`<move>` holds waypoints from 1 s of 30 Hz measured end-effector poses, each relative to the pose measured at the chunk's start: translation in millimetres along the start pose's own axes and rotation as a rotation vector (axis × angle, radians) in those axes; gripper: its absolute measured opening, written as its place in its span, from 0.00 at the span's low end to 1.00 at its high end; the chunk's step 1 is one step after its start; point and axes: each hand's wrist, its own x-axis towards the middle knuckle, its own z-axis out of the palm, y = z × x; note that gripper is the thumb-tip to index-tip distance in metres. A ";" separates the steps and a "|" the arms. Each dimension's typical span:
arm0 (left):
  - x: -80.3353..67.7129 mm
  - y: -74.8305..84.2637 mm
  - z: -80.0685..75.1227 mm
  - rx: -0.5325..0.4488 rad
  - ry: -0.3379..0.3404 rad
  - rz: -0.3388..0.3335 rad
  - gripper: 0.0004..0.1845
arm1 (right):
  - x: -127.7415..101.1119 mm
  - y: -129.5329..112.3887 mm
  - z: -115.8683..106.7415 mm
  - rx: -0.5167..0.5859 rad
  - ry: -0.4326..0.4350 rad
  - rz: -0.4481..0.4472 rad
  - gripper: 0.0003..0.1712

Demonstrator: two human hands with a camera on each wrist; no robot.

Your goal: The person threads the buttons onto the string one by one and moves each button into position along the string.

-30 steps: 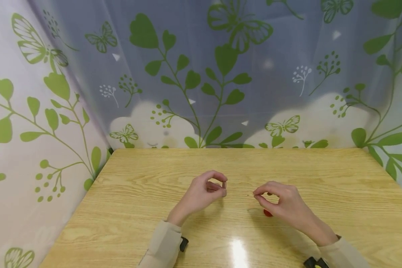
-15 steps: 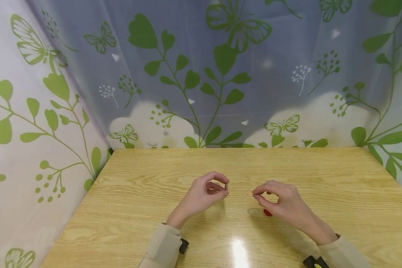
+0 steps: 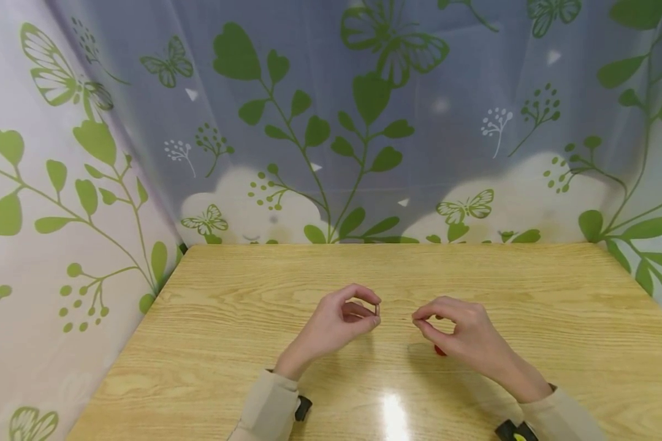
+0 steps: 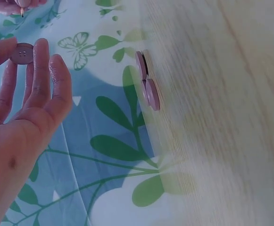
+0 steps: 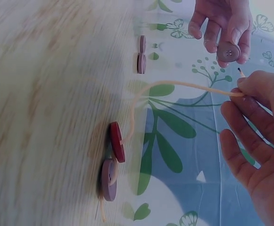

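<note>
**Button and cord tip held facing, centre frame**

Left hand (image 3: 336, 318) pinches a mauve button (image 4: 22, 53) between thumb and fingertips, face toward the other hand. Right hand (image 3: 463, 334) pinches a tan cord (image 5: 174, 87) near its dark tip; the tip points left at the button, just apart. The cord's long axis runs left-right, trailing down to a red button (image 5: 117, 141) on the table (image 3: 254, 294). Two more buttons (image 4: 146, 80) lie farther back.
</note>
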 end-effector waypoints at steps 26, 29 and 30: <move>-2.6 6.9 10.9 -0.064 -0.060 -0.016 0.14 | 7.9 -3.3 7.8 0.080 0.009 -0.083 0.24; -2.7 6.7 12.0 -0.070 -0.066 -0.013 0.15 | 7.7 -3.1 8.8 0.085 0.013 -0.087 0.25; -2.7 6.7 12.5 -0.070 -0.067 -0.013 0.14 | 7.7 -3.2 9.2 0.087 0.015 -0.089 0.24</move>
